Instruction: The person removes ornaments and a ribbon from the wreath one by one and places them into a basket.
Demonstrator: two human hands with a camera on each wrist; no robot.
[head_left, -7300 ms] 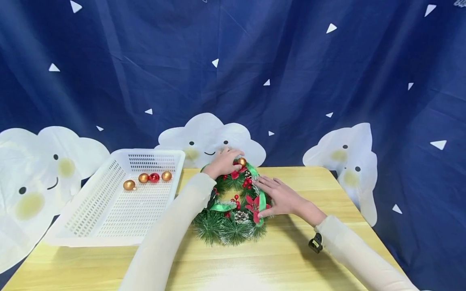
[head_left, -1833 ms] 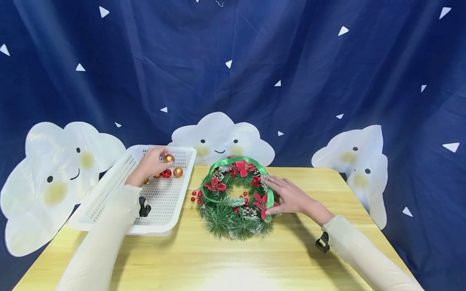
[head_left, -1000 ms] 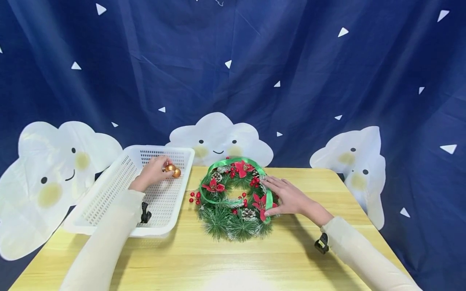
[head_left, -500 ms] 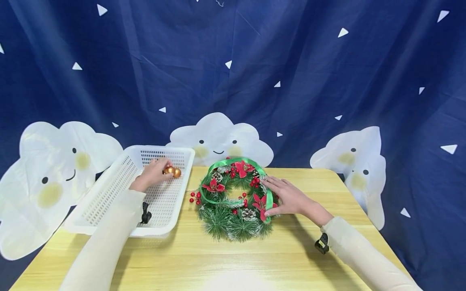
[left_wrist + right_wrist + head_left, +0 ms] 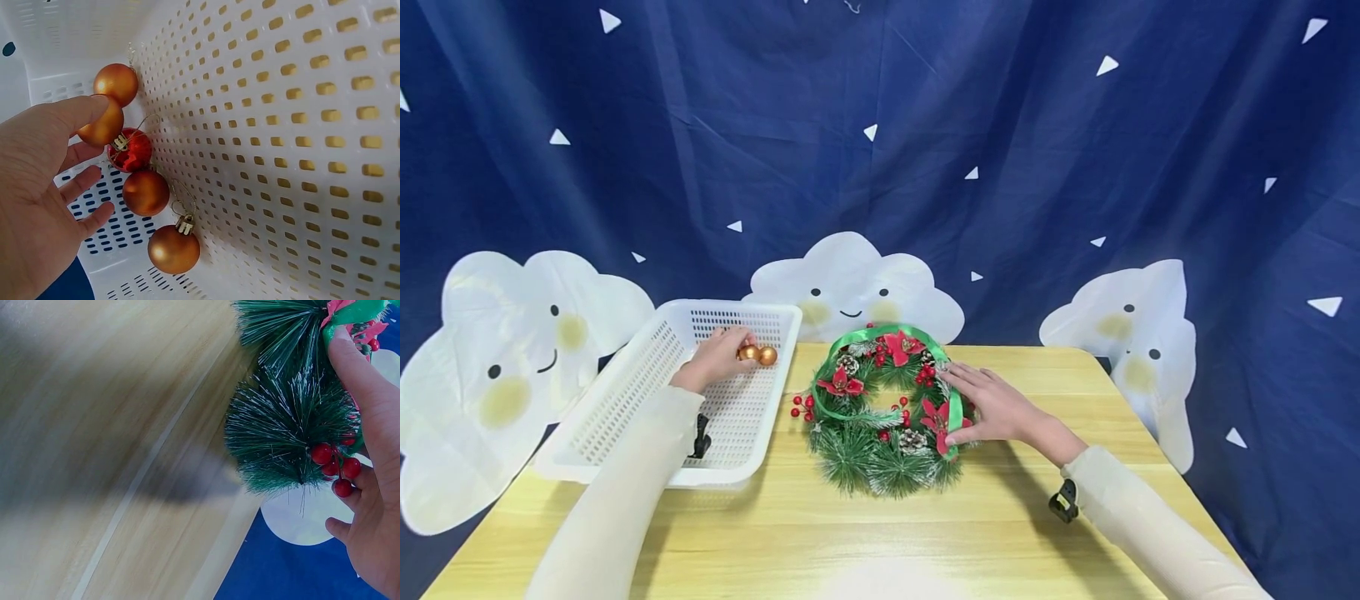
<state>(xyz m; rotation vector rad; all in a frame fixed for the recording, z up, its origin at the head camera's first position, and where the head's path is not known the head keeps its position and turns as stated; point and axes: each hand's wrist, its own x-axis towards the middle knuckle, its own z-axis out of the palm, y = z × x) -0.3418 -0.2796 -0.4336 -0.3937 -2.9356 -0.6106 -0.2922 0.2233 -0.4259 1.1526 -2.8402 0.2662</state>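
In the white plastic basket [image 5: 778, 417], my left hand [image 5: 718, 357] pinches a gold Christmas bauble [image 5: 100, 128] between thumb and fingers, low near the basket floor. Another gold bauble [image 5: 117, 83] lies right against it, and a red bauble [image 5: 131, 151] sits below it in the left wrist view. Two more gold baubles [image 5: 174, 249] follow in the row. My right hand [image 5: 992, 404] rests on the right side of a green Christmas wreath [image 5: 883, 462], fingers fairly straight, thumb over the green ribbon [image 5: 361, 311] beside a red flower [image 5: 936, 421].
The wreath lies flat on a wooden table [image 5: 820, 542], right of the basket, with pine cones [image 5: 912, 442] and red berries [image 5: 802, 407] on it. Behind the table hangs a dark blue curtain [image 5: 925, 125] with cloud shapes.
My left hand has gone from the wreath's top, where a gold bauble was at its fingers, left into the basket, and lowered the gold bauble among the others. My right hand stays on the wreath.
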